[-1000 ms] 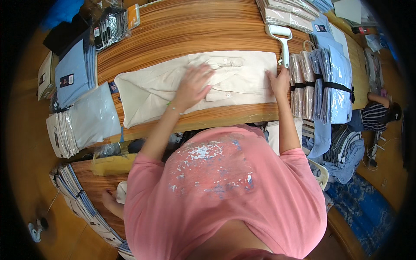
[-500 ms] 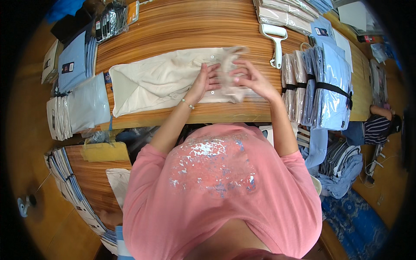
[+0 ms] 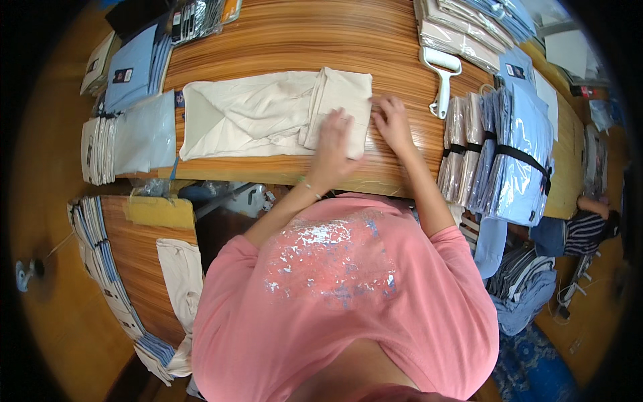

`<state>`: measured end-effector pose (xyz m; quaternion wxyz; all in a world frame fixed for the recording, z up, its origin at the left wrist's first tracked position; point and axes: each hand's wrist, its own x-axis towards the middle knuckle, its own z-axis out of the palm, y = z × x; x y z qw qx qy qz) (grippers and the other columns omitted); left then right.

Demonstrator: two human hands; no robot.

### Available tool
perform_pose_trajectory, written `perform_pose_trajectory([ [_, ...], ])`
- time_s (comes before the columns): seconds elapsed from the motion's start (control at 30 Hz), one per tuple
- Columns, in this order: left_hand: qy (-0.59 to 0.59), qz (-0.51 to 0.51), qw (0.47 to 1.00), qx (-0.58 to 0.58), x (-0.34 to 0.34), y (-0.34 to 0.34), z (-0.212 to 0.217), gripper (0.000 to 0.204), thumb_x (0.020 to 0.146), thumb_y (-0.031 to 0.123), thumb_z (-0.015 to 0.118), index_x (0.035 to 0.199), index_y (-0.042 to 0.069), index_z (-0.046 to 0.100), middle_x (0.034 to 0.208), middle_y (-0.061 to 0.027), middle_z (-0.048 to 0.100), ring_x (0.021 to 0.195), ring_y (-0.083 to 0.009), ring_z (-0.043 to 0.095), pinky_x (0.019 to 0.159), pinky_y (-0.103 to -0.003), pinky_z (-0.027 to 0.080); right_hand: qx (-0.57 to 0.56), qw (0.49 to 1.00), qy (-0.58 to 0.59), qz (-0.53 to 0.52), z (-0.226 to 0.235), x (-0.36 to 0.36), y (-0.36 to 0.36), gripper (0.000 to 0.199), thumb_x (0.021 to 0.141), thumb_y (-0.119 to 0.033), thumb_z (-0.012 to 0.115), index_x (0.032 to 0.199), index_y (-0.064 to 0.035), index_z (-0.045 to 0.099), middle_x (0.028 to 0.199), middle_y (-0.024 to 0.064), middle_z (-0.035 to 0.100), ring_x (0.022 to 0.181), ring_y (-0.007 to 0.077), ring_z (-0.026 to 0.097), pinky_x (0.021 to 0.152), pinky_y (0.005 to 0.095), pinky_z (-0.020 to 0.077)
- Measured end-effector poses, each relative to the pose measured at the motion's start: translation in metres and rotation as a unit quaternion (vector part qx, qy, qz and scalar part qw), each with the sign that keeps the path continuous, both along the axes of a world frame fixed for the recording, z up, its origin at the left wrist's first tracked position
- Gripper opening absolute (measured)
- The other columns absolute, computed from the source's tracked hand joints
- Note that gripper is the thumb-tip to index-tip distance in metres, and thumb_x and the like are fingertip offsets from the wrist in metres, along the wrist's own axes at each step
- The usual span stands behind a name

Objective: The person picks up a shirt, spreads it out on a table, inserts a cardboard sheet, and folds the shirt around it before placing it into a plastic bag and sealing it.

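A cream garment point(image 3: 248, 117), folded into a long strip, lies across the wooden table in front of me. Its right end is turned over into a flat, roughly square layer, while the left part stays creased. On that turned-over layer my left hand point(image 3: 333, 151) rests with its fingers stretched out, slightly blurred. Just past the garment's right edge, my right hand point(image 3: 394, 126) is on or close to the tabletop. Its fingers are a little bent and apart, and nothing shows in them.
A white lint roller point(image 3: 442, 74) lies to the right, beside strapped stacks of bagged blue and beige garments point(image 3: 516, 151). More bagged clothes point(image 3: 130, 74) are piled at the left. Another cream garment point(image 3: 179, 275) lies on a lower table. A person point(image 3: 583, 224) is at the far right.
The garment's right end, bunched and blurred between my hands before, now lies flat, folded over to the left. My left hand has come down onto it; my right hand has lowered beside its edge.
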<state>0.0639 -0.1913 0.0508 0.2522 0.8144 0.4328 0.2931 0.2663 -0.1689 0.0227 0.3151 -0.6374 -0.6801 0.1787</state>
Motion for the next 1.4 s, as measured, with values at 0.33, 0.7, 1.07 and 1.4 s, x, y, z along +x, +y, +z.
perform_pose_trajectory([
  [0.33, 0.163, 0.021, 0.985, -0.056, 0.008, -0.022, -0.040, 0.071, 0.082, 0.020, 0.058, 0.140, 0.001, 0.022, 0.147, -0.0276, 0.008, 0.135, -0.0460, 0.007, 0.105, -0.061, 0.013, 0.129, 0.977, -0.110, 0.131, -0.008, 0.012, 0.074, 0.026, 0.067, -0.003, 0.061, 0.085, -0.0191, 0.070, 0.121, 0.0086, 0.052, 0.118, 0.0311, 0.044, 0.097, 0.0479, 0.0299],
  [0.7, -0.481, 0.119, 0.712, -0.497, -0.169, 0.011, 0.060, 0.045, 0.097, 0.026, 0.040, 0.131, -0.002, 0.035, 0.123, -0.0135, 0.052, 0.111, -0.0226, 0.055, 0.092, -0.039, 0.048, -0.193, 0.913, 0.114, 0.341, 0.131, -0.105, 0.137, 0.018, 0.086, -0.015, 0.059, 0.095, 0.0006, 0.060, 0.086, 0.0086, 0.063, 0.085, 0.0172, 0.057, 0.078, 0.0279, 0.0435],
  [1.07, -0.342, 0.376, 0.812, -0.288, -0.266, 0.080, -0.037, 0.026, 0.088, 0.003, 0.049, 0.113, -0.003, 0.053, 0.094, -0.0063, 0.062, 0.079, -0.0117, 0.061, 0.068, -0.026, 0.051, -0.274, 0.932, 0.116, 0.206, -0.008, -0.200, 0.229, 0.026, 0.075, -0.024, 0.071, 0.083, -0.0016, 0.060, 0.078, 0.0062, 0.063, 0.066, 0.0138, 0.057, 0.057, 0.0281, 0.0455],
  [1.4, -0.065, 0.391, 0.909, -0.132, -0.273, 0.104, -0.055, 0.021, 0.077, -0.001, 0.057, 0.098, -0.003, 0.057, 0.080, -0.0190, 0.063, 0.068, -0.0290, 0.063, 0.062, -0.035, 0.051, -0.283, 0.896, 0.259, 0.225, 0.006, -0.229, 0.242, 0.016, 0.079, -0.015, 0.065, 0.089, -0.0029, 0.069, 0.077, 0.0027, 0.063, 0.065, 0.0113, 0.056, 0.063, 0.0235, 0.0450],
])
